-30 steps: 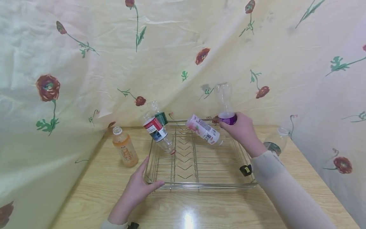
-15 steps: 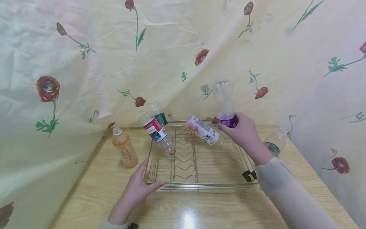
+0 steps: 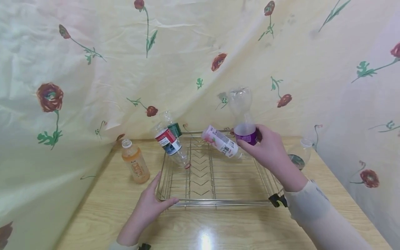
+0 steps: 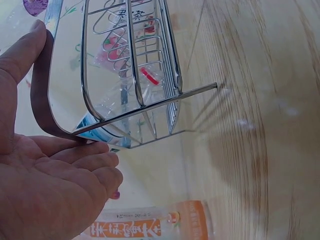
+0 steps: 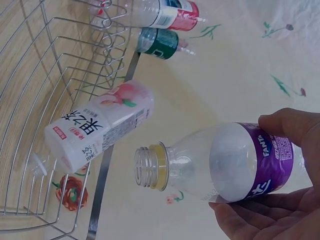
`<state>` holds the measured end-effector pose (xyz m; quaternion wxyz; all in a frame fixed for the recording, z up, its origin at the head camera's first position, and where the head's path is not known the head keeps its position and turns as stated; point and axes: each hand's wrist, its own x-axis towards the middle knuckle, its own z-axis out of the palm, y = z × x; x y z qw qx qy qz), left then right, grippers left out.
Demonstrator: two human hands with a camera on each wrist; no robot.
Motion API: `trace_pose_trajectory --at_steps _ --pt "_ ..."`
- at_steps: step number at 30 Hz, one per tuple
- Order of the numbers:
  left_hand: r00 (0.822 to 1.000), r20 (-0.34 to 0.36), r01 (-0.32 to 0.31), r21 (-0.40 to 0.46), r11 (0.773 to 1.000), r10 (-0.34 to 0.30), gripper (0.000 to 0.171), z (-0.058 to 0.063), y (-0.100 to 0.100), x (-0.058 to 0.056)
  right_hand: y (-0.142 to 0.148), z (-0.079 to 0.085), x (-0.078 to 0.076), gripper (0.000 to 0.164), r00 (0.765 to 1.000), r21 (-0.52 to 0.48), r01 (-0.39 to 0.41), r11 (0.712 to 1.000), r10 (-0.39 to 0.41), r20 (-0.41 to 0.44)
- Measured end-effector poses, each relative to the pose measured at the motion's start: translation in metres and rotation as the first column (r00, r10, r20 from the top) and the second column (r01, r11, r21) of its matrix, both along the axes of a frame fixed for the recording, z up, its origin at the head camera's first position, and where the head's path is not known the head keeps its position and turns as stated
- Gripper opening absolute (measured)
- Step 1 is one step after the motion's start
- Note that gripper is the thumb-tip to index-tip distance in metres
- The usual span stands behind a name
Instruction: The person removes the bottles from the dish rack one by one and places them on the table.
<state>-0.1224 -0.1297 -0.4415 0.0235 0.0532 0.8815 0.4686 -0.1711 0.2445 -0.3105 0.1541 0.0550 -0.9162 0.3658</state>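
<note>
My right hand (image 3: 270,149) grips a clear plastic Fanta bottle (image 3: 246,133) round its purple label. The bottle is upside down over the back right of a wire dish rack (image 3: 231,201); in the right wrist view its neck has no cap. Near it in the rack, a white peach-drink bottle (image 3: 221,142) leans neck down. On the rack's left side tilt a red-and-blue-labelled bottle (image 3: 168,141) and a green-labelled bottle (image 3: 175,129), partly behind it. My left hand (image 3: 150,205) spreads thumb and fingers around the rack's near left corner, touching the metal rim (image 4: 42,102).
An orange-labelled bottle (image 3: 135,165) stands on the wooden table (image 3: 200,229) left of the rack. Right of the rack is a clear bottle (image 3: 301,152), partly hidden by my right arm. Behind everything hangs a floral cloth (image 3: 175,69).
My right hand has brought the upside-down Fanta bottle slightly left and towards me, and the bottle tilts a little more. My left hand stays at the rack's corner.
</note>
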Motion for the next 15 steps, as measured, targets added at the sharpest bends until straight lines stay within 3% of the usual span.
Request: trace_pose_trajectory --at_steps 9,15 --pt "1.0 -0.003 -0.007 -0.008 1.0 0.007 0.119 -0.001 0.0 0.0 -0.002 0.003 0.017 0.052 0.993 -0.015 -0.076 0.997 0.074 -0.096" --pt "1.0 0.003 -0.018 -0.019 1.0 0.018 0.121 -0.001 0.001 -0.002 0.0 0.001 0.028 0.042 0.981 0.04 -0.107 0.993 0.112 -0.157"
